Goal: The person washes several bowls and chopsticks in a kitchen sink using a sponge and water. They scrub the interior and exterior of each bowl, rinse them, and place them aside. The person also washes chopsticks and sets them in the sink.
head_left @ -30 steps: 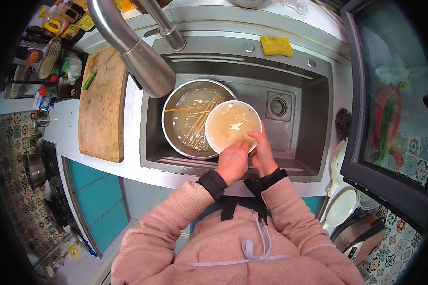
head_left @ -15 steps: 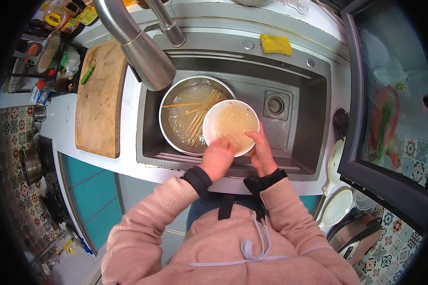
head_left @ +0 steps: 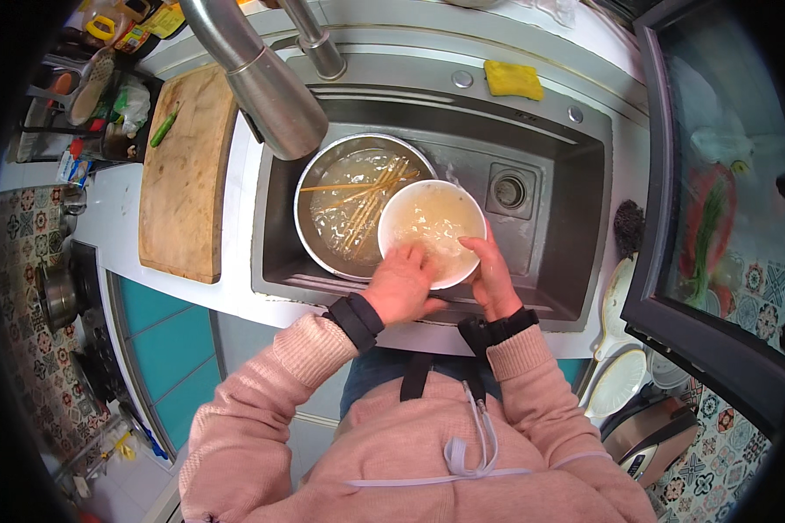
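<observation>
A white bowl (head_left: 394, 207) of cloudy liquid is held over the sink, overlapping the right side of a round metal pot (head_left: 300, 225). My right hand (head_left: 494, 277) grips the bowl's right side, thumb over the rim and the other fingers underneath. At the near left rim, my left hand (head_left: 401, 283) is closed over the edge. Its fingertips dip into the liquid, while the thumb stays outside. Several wooden chopsticks (head_left: 362, 207) lie crossed in the pot's water. The bowl hides the pot's right edge.
The grey sink (head_left: 576, 227) has a drain (head_left: 508, 192) on the right. A metal faucet (head_left: 279, 109) hangs above the pot. Left stands a wooden cutting board (head_left: 183, 192) with a green chili (head_left: 163, 129). A yellow sponge (head_left: 513, 80) lies behind; an open window frame (head_left: 650, 192) juts in right.
My left hand has opened from a bunched shape inside the bowl to lie over its near rim, thumb outside. The liquid is rippling more. The view has shifted slightly.
</observation>
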`<state>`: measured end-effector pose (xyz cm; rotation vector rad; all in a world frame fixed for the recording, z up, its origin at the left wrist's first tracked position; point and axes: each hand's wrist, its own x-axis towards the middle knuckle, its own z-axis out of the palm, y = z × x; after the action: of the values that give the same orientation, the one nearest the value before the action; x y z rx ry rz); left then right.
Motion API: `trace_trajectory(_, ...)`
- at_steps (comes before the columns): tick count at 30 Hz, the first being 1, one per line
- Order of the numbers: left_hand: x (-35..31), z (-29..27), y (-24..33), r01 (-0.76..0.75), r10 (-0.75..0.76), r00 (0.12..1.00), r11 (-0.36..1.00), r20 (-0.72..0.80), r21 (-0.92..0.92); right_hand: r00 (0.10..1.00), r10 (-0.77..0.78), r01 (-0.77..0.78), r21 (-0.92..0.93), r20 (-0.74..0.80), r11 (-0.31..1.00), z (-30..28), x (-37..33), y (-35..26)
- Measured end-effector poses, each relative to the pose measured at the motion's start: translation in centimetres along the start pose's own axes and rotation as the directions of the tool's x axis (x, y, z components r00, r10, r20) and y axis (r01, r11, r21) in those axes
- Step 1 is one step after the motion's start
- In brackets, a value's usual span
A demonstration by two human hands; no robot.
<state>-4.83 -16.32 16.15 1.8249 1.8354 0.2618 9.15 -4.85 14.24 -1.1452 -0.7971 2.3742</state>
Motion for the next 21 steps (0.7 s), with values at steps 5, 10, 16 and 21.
trace_trajectory(5, 1.5, 0.4, -0.3, 0.041, 0.063, 0.988, 0.773, 0.142, -0.633, 1.000, -0.023, 0.024, -0.088, 0.008, 0.996, -0.4, -0.4, -0.3)
trace_trajectory(10, 2.9, 1.4, -0.1, -0.144, 0.132, 0.990, 0.892, -0.057, -0.428, 0.999, 0.009, -0.003, -0.114, 0.054, 0.993, 0.1, -1.2, 0.1)
trace_trajectory(16, 5.5, 0.1, -1.5, -0.405, 0.390, 0.907, 0.912, 0.161, 0.070, 0.997, 0.041, -0.035, -0.085, 0.073, 0.996, 0.6, -1.6, 0.1)
trace_trajectory(21, 5.7, -1.5, -4.1, -0.323, 0.418, 0.901, 0.826, -0.116, 0.463, 0.999, -0.004, 0.006, -0.048, 0.047, 0.999, 0.9, -1.7, -0.1)
